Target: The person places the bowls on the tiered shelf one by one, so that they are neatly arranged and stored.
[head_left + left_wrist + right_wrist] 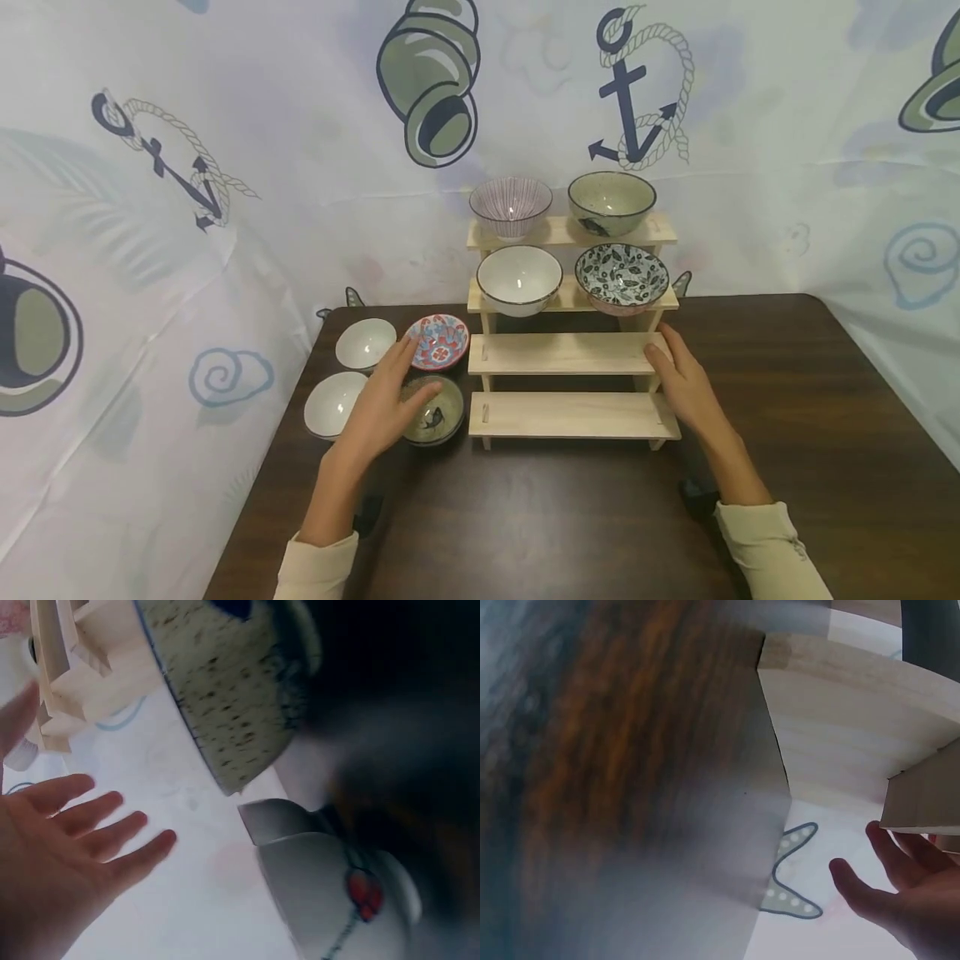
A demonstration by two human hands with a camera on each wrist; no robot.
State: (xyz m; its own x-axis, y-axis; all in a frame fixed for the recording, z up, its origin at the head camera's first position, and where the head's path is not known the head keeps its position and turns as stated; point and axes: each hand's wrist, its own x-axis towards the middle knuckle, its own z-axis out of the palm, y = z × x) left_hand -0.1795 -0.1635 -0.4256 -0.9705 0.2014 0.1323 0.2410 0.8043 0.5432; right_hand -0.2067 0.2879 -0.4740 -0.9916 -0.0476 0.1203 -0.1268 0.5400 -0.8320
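Note:
My left hand (386,404), fingers spread, hovers over the small bowls left of the rack. Beneath and beside it are a speckled green-brown bowl (442,417), a red-and-blue patterned bowl (442,337) and two white bowls, the far one (365,343) and the near one (327,407). In the left wrist view that hand (67,855) holds nothing. My right hand (684,383) is at the right end of a four-step wooden rack (562,354). In the right wrist view its fingertips (874,827) are right at a shelf's edge, the fingers only slightly bent.
On the rack's top step stand a pink striped bowl (510,208) and a green bowl (611,200). Below them are a white dark-rimmed bowl (519,279) and a black-and-white leaf-patterned bowl (622,275). A dark wooden table (525,517) carries everything; a printed cloth (315,108) hangs behind.

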